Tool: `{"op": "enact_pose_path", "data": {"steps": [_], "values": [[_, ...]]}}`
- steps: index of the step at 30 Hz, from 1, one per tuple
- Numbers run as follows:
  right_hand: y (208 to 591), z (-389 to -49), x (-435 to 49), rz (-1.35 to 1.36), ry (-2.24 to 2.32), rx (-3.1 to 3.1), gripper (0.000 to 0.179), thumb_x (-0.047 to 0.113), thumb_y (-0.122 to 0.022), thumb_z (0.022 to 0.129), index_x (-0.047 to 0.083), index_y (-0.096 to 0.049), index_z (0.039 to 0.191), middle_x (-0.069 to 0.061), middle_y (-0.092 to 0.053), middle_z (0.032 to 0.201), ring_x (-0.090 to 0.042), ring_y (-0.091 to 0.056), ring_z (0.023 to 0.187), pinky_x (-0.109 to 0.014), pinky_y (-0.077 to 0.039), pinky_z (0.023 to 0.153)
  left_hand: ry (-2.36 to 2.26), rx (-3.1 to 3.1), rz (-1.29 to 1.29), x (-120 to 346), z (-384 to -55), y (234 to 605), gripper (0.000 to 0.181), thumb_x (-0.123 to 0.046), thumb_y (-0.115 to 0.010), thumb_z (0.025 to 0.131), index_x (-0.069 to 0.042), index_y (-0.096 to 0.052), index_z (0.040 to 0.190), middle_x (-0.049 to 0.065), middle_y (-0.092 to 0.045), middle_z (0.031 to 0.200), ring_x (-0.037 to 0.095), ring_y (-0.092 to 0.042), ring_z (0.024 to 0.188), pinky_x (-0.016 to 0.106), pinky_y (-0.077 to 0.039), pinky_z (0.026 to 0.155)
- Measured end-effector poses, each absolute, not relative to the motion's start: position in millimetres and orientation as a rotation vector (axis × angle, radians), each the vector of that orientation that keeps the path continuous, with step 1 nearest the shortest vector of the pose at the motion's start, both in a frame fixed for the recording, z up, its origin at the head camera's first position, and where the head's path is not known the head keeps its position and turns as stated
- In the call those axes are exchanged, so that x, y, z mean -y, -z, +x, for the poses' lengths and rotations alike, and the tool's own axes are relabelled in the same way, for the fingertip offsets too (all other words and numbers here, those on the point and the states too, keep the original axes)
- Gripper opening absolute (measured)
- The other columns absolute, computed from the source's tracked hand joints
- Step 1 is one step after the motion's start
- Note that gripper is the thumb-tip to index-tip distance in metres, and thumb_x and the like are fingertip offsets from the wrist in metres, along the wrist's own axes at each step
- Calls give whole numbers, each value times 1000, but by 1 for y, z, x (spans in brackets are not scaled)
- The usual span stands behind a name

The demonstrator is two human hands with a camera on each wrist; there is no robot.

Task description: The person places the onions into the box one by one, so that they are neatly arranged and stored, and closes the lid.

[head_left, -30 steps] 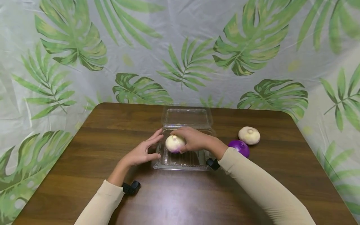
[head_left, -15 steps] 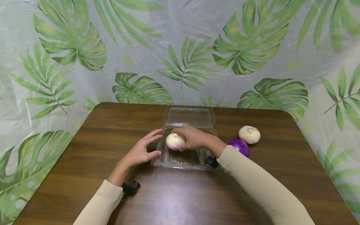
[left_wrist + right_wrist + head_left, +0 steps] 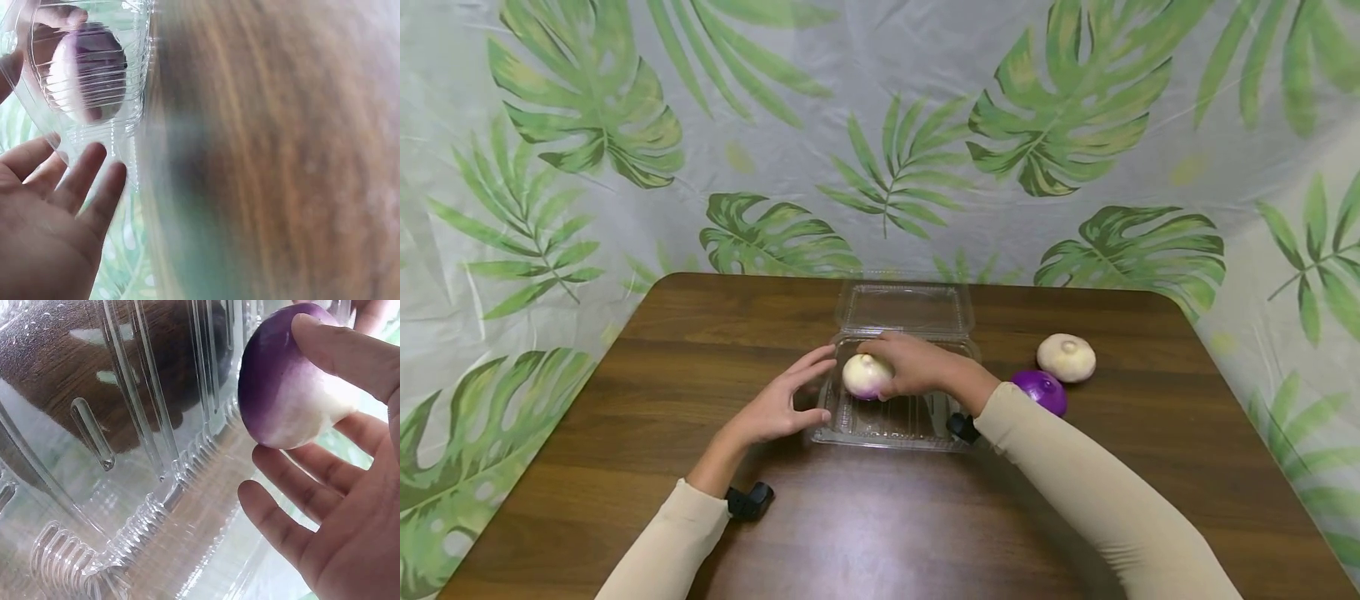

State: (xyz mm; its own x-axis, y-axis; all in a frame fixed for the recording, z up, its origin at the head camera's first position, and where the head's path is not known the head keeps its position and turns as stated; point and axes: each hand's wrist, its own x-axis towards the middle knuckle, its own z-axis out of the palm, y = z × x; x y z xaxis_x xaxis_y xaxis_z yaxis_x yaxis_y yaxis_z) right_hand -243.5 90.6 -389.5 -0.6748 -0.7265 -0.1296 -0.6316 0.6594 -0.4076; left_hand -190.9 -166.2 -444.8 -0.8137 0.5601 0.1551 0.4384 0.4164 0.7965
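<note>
My right hand (image 3: pixel 913 365) holds a white and purple turnip (image 3: pixel 866 377) in the left part of a clear plastic clamshell container (image 3: pixel 887 435). In the right wrist view the thumb lies on the purple side of the turnip (image 3: pixel 284 381), and the fingers reach under its pale end. My left hand (image 3: pixel 775 406) stands at the container's left rim with fingers extended and thumb apart. It grips nothing, and whether its fingertips touch the rim is hard to tell. Through the ribbed plastic, the left wrist view shows the turnip (image 3: pixel 94 72).
Behind the container's base, its clear lid (image 3: pixel 904 308) stands open. To the right, a pale turnip (image 3: pixel 1066 358) and a purple one (image 3: pixel 1040 392) lie side by side on the brown wooden table (image 3: pixel 865 517). A leaf-patterned cloth (image 3: pixel 910 67) hangs behind the table.
The container has shifted slightly rightward and away from me, and the turnip has moved slightly away with my right hand still around it. My left hand has barely moved.
</note>
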Motion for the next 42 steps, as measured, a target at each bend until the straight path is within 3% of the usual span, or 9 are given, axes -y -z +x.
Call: {"op": "enact_pose_path", "data": {"steps": [6,15,25,34,42], "values": [[394,-244,-88,-1077,452,-2616,71,22,-82,81,13,-50,144,-15,-54,134,-30,-59,118,-47,-52,100,-1464,-2422,898,166,-190,446,75,-4,-70,86,5,-34,151,15,-19,166,42,-47,137,59,-46,106],[396,-244,-87,-1094,386,-2675,72,24,-84,78,15,-52,142,-14,-56,127,-29,-62,109,-45,-55,93,-1508,-2353,889,165,-191,445,77,-2,-72,85,8,-32,151,13,-16,168,42,-46,138,55,-45,109],[397,-244,-85,-1108,386,-2685,72,24,-84,78,13,-51,141,-15,-56,129,-30,-62,111,-46,-55,94,-1579,-2305,868,164,-190,447,76,3,-71,84,10,-33,149,13,-15,168,44,-46,136,28,-58,91],[398,-245,-85,-1169,368,-2700,66,23,-84,78,13,-55,137,-13,-58,133,-31,-58,121,-46,-52,101,-1562,-2334,858,164,-189,446,76,1,-72,83,10,-34,149,12,-16,168,42,-48,136,34,-59,91],[397,-244,-86,-1178,393,-2696,65,20,-85,77,12,-56,136,-15,-57,129,-30,-60,115,-45,-54,98,-1540,-2360,845,163,-189,446,76,0,-72,83,8,-36,149,11,-17,168,40,-49,135,29,-58,88]]}}
